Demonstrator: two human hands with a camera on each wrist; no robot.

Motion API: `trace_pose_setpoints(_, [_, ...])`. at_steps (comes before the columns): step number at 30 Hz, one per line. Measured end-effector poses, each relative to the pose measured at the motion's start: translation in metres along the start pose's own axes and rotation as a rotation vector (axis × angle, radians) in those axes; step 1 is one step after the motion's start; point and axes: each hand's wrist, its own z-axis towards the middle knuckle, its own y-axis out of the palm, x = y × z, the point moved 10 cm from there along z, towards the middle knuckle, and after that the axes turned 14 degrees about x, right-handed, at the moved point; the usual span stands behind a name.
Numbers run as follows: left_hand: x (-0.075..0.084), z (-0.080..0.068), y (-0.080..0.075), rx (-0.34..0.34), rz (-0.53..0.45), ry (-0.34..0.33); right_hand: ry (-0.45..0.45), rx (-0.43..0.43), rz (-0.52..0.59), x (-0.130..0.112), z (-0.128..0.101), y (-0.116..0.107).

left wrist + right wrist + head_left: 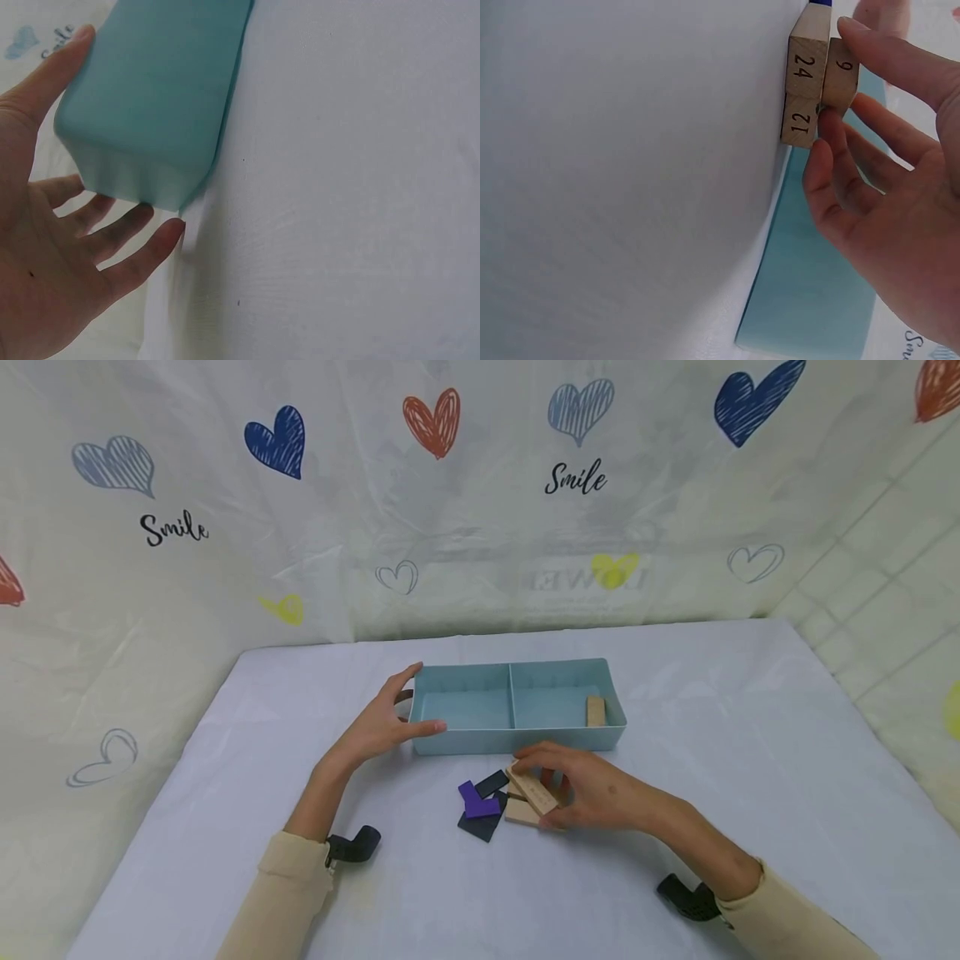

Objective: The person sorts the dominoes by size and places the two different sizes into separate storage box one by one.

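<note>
A light blue two-compartment tray (480, 742) stands mid-table. One wooden block (596, 711) lies in its right compartment; the left one shows nothing inside. My left hand (415, 700) cups the tray's left end (157, 97) with straight, spread fingers (142, 251). In front of the tray lies a small pile: wooden blocks, a purple piece (474, 802) and dark navy pieces (480, 827). My right hand (542, 789) is on the pile. In the right wrist view it (836, 94) pinches the block marked 9 (841, 75), which sits against blocks 24 (808, 60) and 12 (801, 120).
A pale blue-white cloth (750, 777) covers the table. A heart-print "Smile" curtain (480, 527) closes the back and left side, and a tiled wall (885, 577) stands at the right. Black wrist mounts (352, 845) sit on both forearms.
</note>
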Motion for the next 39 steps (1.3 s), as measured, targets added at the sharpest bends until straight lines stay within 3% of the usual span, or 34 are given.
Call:
trace_pose_setpoints(25, [0.001, 0.000, 0.000, 0.005, -0.016, -0.001, 0.010, 0.118, 0.006, -0.010, 0.002, -0.015])
trace_pose_setpoints(39, [0.002, -0.002, 0.000, 0.006, -0.016, -0.001, -0.065, 0.244, 0.038, -0.018, 0.003, -0.033])
